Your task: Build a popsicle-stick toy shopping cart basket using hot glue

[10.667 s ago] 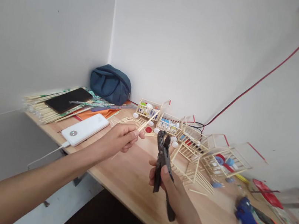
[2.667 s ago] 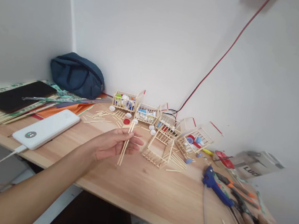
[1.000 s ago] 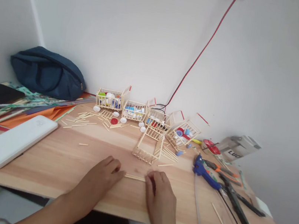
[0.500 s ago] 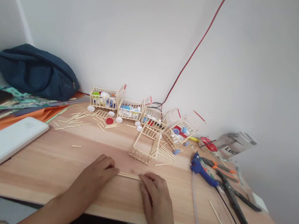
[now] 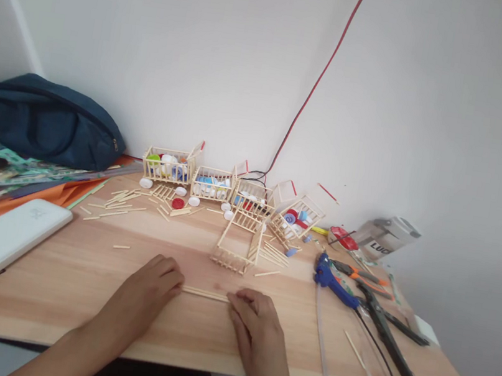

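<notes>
Two thin wooden sticks lie side by side near the table's front, stretched between my hands. My left hand pinches their left ends, and my right hand has its fingertips closed on the right ends. Just beyond them stands an open frame of small sticks. Behind it is a row of little stick carts filled with coloured caps, among them a left cart and a tilted right cart. Loose short sticks are scattered in front of the carts.
A blue glue gun, orange-handled pliers and a black cutter lie at the right. A white power bank and a dark blue bag are at the left. A red cord hangs down the wall.
My left hand has moved a little left, and more of the sticks shows between my hands. The whole view has shifted slightly.
</notes>
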### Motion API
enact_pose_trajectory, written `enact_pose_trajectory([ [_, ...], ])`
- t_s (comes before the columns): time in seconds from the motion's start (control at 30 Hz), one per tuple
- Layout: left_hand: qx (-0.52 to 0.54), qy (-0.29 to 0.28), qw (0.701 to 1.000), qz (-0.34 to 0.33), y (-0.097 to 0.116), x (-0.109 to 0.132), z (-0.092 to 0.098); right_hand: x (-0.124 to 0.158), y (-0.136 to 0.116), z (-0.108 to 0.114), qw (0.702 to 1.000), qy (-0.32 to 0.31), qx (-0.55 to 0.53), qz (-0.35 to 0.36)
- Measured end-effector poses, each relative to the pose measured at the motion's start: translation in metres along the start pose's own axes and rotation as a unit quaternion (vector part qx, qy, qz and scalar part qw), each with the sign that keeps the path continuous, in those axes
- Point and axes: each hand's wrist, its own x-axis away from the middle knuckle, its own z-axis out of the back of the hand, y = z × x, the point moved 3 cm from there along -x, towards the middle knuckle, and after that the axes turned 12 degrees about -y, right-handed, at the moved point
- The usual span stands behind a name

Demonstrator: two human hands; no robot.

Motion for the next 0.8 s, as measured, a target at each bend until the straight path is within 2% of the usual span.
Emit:
enact_pose_trajectory([
  [0.13,0.016,-0.03,0.999,0.017,-0.001,-0.002,0.003,-0.004,0.0,0.0,1.0,-0.02,-0.022,-0.006],
  [0.27,0.04,-0.051,0.997,0.036,-0.003,-0.003,0.005,-0.014,-0.002,0.004,0.996,-0.077,-0.022,-0.05],
  [0.57,0.031,-0.114,0.992,0.033,-0.01,-0.007,0.007,-0.025,-0.004,0.007,0.98,-0.164,0.075,-0.084],
  [0.67,0.026,-0.125,0.991,0.04,-0.011,-0.01,0.008,-0.026,-0.004,0.008,0.978,-0.174,0.086,-0.082],
  [0.8,0.031,-0.124,0.991,0.035,-0.011,-0.009,0.009,-0.025,-0.004,0.01,0.981,-0.161,0.051,-0.095],
])
